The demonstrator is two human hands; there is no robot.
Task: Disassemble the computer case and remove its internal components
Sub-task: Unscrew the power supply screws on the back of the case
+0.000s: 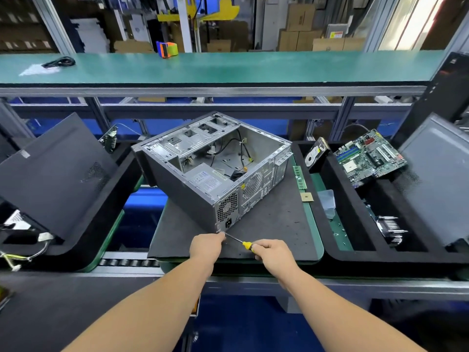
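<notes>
Undoing a rear screw on the computer case (203,174) at the near corner by the power supply (215,184).

Sitting open-side up on the dark mat (266,224) of the worktop (318,240), turned at an angle; motherboard (369,157) and hard drive (316,153) already out, lying in the black tray (355,224) to the right. Right hand (272,252) wrapped round the yellow-handled screwdriver (247,245), tip at the bottom rear corner. Left hand (206,246) curled at the shaft's tip, seemingly steadying it; exact grip hard to tell. Likely handling: sheet-metal shell stiff but light once emptied, edges probably sharp; power supply the densest part left, best taken by its box sides, not by the cables (243,151). Loose wiring soft, prone to snagging.
</notes>
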